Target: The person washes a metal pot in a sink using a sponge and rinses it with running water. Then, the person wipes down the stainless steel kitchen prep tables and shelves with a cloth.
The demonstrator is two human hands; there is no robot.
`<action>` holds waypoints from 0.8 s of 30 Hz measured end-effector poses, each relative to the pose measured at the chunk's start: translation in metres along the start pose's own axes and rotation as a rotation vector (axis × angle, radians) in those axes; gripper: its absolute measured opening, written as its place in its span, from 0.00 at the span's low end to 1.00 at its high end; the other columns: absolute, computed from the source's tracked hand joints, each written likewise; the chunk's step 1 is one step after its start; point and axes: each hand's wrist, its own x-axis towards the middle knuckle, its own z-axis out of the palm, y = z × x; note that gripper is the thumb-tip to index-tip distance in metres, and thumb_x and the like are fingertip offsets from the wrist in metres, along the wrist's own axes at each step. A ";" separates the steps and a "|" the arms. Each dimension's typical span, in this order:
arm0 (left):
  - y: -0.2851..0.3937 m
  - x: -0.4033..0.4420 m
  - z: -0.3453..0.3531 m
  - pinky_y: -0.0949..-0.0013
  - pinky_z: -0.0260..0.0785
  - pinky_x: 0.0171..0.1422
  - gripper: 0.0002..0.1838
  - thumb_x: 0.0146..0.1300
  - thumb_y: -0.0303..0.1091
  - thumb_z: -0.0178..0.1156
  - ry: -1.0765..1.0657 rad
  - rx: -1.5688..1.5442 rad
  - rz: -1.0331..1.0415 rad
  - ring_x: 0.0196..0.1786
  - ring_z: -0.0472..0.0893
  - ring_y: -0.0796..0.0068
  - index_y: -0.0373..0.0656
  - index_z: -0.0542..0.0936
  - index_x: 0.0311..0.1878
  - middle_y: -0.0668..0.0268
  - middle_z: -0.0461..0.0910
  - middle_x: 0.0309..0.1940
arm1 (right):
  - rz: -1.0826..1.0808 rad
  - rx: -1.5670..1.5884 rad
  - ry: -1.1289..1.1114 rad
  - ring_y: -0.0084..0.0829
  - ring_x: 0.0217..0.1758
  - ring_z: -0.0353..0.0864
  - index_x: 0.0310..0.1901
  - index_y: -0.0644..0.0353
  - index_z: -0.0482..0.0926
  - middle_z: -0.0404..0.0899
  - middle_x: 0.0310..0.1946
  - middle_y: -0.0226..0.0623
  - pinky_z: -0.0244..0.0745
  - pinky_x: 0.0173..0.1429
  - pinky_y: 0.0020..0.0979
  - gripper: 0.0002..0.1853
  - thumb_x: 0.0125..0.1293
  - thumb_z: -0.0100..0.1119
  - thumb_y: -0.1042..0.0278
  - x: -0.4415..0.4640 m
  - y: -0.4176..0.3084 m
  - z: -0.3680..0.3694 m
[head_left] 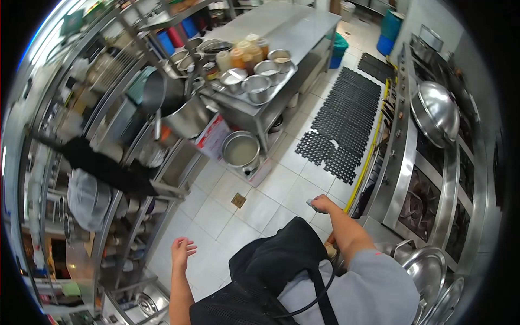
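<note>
My left hand (183, 252) hangs over the tiled floor at lower left, fingers loosely bent and apart, holding nothing. My right hand (322, 204) is held out in front of the stove side with its fingers closed. A small grey-green object (310, 202) sticks out of that fist; its kind cannot be made out. Below and between the hands lie white tiles with a square brass floor drain (238, 200). Beyond them, a steel pot (258, 157) of cloudy liquid stands low beside the work table.
To the right runs a gas stove (391, 187) bearing a large domed steel pan (436, 111). Steel bowls (428, 265) sit close by my right side. Black rubber mats (346, 114) cover the aisle. A loaded rack (116, 189) lines the left; a steel table (292, 24) carries bottles and pots.
</note>
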 end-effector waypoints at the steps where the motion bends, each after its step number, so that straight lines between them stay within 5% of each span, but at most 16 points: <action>1: 0.018 0.012 0.028 0.65 0.79 0.37 0.15 0.68 0.37 0.58 -0.101 0.094 0.012 0.36 0.84 0.63 0.39 0.71 0.53 0.55 0.81 0.40 | 0.010 0.005 0.039 0.40 0.50 0.83 0.50 0.61 0.84 0.84 0.46 0.47 0.76 0.56 0.34 0.27 0.54 0.59 0.50 0.007 0.008 -0.007; 11: 0.112 0.161 0.254 0.67 0.77 0.37 0.14 0.64 0.31 0.61 -0.368 0.283 0.124 0.34 0.84 0.70 0.39 0.72 0.50 0.61 0.82 0.35 | 0.019 0.067 0.117 0.45 0.54 0.81 0.53 0.64 0.82 0.82 0.51 0.51 0.74 0.61 0.36 0.29 0.53 0.57 0.53 0.086 -0.005 -0.185; 16: 0.139 0.261 0.387 0.66 0.78 0.38 0.30 0.59 0.28 0.65 -0.339 0.287 0.303 0.44 0.82 0.69 0.38 0.64 0.63 0.55 0.79 0.47 | 0.033 0.033 0.226 0.45 0.56 0.81 0.58 0.63 0.78 0.82 0.51 0.52 0.73 0.61 0.36 0.31 0.53 0.57 0.55 0.131 -0.005 -0.273; 17: 0.149 0.268 0.410 0.65 0.77 0.47 0.41 0.54 0.28 0.68 -0.304 0.365 0.265 0.50 0.79 0.66 0.38 0.57 0.69 0.53 0.76 0.53 | 0.082 0.204 0.223 0.44 0.56 0.81 0.59 0.63 0.78 0.82 0.51 0.52 0.73 0.61 0.35 0.30 0.54 0.57 0.56 0.136 -0.003 -0.290; 20: 0.142 0.304 0.464 0.64 0.71 0.59 0.43 0.50 0.31 0.73 -0.223 0.229 0.463 0.55 0.78 0.63 0.37 0.62 0.68 0.53 0.76 0.56 | 0.040 0.394 0.285 0.41 0.56 0.80 0.61 0.67 0.75 0.81 0.53 0.50 0.72 0.60 0.34 0.30 0.58 0.59 0.59 0.183 0.001 -0.353; 21: 0.159 0.299 0.479 0.67 0.65 0.66 0.41 0.47 0.34 0.76 -0.205 0.406 0.481 0.60 0.75 0.62 0.36 0.68 0.65 0.56 0.76 0.60 | 0.024 0.409 0.305 0.41 0.57 0.79 0.61 0.67 0.74 0.80 0.54 0.50 0.71 0.62 0.34 0.30 0.59 0.57 0.59 0.197 -0.002 -0.379; 24: 0.135 0.306 0.493 0.66 0.65 0.67 0.36 0.52 0.38 0.76 -0.065 0.141 0.065 0.61 0.75 0.65 0.32 0.74 0.62 0.58 0.76 0.60 | -0.011 0.441 0.315 0.41 0.60 0.78 0.62 0.67 0.73 0.79 0.56 0.50 0.69 0.64 0.34 0.29 0.61 0.54 0.59 0.279 0.000 -0.451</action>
